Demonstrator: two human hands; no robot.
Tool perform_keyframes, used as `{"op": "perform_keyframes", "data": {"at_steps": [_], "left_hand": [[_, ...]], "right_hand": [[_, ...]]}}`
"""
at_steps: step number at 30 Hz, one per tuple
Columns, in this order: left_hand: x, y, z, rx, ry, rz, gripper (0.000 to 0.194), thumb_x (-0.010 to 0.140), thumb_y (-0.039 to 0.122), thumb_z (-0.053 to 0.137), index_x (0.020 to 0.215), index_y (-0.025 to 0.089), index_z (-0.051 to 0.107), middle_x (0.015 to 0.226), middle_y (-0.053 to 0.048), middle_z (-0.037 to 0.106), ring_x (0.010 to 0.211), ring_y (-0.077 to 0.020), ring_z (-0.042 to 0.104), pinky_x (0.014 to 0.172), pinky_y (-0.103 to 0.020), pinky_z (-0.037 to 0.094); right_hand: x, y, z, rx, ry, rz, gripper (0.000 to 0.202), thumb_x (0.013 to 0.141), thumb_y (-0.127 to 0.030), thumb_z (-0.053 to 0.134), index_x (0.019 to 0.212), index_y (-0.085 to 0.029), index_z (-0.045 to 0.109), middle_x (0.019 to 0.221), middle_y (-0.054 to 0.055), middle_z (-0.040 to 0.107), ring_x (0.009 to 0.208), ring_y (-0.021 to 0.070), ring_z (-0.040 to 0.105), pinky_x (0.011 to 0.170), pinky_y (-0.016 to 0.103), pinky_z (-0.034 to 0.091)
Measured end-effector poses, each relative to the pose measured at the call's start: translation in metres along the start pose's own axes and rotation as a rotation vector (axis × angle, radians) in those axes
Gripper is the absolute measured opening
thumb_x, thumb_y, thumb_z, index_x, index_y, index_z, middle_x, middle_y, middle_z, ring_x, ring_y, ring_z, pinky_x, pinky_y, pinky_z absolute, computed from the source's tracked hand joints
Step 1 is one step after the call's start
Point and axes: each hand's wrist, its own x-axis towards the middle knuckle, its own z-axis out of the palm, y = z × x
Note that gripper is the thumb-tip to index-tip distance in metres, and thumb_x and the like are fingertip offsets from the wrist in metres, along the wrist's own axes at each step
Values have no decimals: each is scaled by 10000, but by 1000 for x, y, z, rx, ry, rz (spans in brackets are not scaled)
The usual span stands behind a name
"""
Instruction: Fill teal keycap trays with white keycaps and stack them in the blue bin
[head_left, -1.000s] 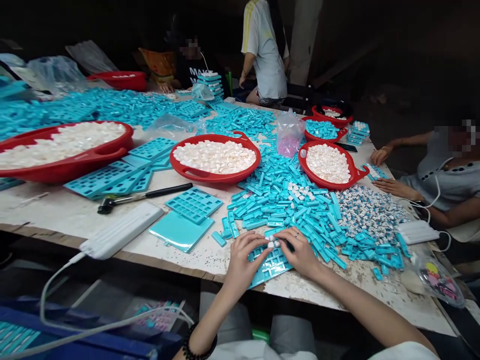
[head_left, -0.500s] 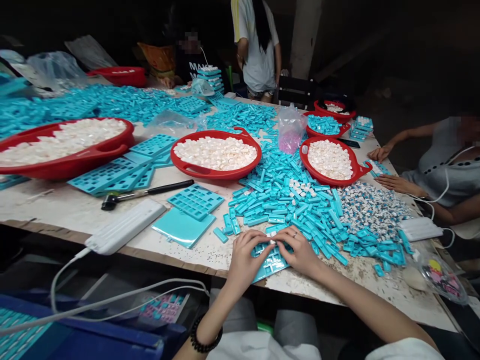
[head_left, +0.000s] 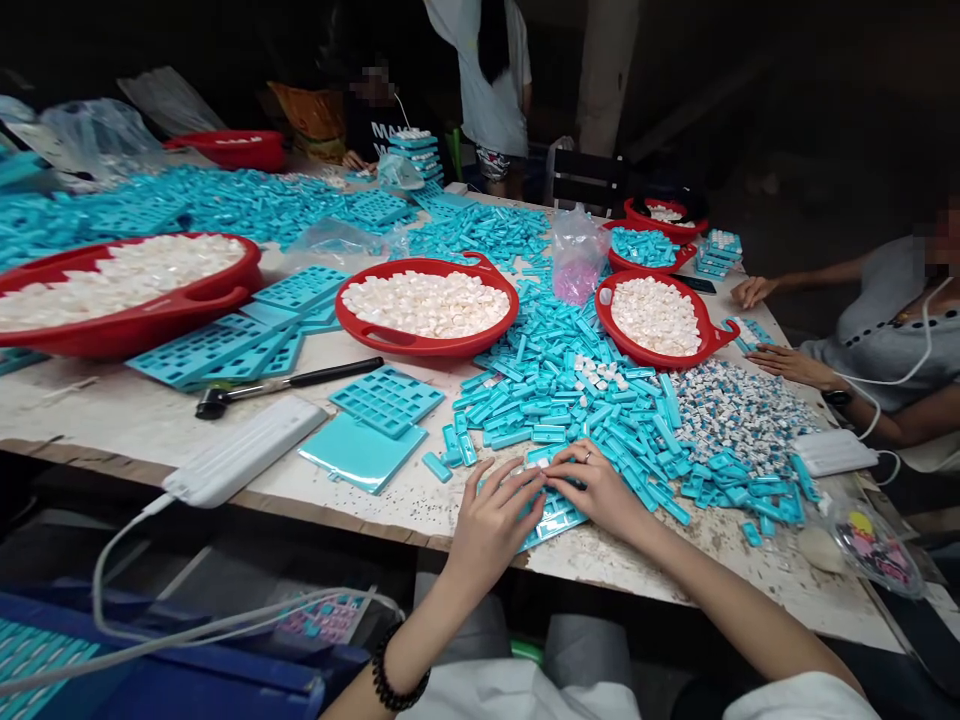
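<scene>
A light-blue gridded plastic panel (head_left: 553, 524) lies at the table's near edge, partly covered by my hands. At its top, small white pieces (head_left: 541, 464) show between my fingertips. My right hand (head_left: 596, 492), with a ring on it, pinches a small white piece there, mostly hidden by the fingers. My left hand (head_left: 491, 520) hovers over the panel's left side, its fingers stretched and somewhat apart, fingertips close to the right hand's; whether they touch the piece is unclear. Just beyond is a heap of narrow blue plastic parts (head_left: 555, 405).
Red baskets (head_left: 427, 347) of white pieces stand across the table. Left are a blue flat plate (head_left: 364, 452), a gridded panel (head_left: 386, 400), a black-handled tool (head_left: 300, 380) and a white power strip (head_left: 244, 450) with cable. A co-worker's hand (head_left: 791, 367) rests at right; tiny white-blue parts (head_left: 739, 415) lie nearby.
My left hand's fingers have loosened from a pinch and spread out, the hand shifting slightly left and down. My right hand stays at the panel's top. A standing person in the background has turned.
</scene>
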Motion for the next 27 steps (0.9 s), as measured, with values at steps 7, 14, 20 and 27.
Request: {"op": "perform_keyframes", "data": {"at_steps": [7,14,20,27], "left_hand": [[-6,-4,-2,-63,-99,34,383,972,179,575,1355,187,581,1258,-103,729,1119,-236,713,970,-367,572],[-17,-5,-9,-51,-257,60,634,993,414,564,1551,180,376,1417,-159,624,1281,-314,627,998,-413,588],[-24,-8,-7,-72,-334,81,863,918,579,631,1592,155,297,1461,-215,573,1331,-384,574,1011,-484,576],[-24,-10,-5,-91,-319,66,730,969,478,599,1569,158,332,1415,-218,606,1314,-368,593,1000,-468,588]], "right_hand": [[0,-2,0,3,-15,31,124,956,-216,681,1040,-250,766,998,46,723,969,207,635,934,411,540],[0,-1,0,25,-1,-10,140,985,-260,647,1053,-230,766,1007,50,724,947,200,635,900,382,527],[-8,0,6,-199,-15,-138,187,1013,-217,590,1118,-245,742,1030,65,725,964,216,618,857,385,517],[-18,0,10,-351,-34,-261,352,995,-85,510,1307,-180,644,1072,117,729,968,249,621,806,398,511]]}}
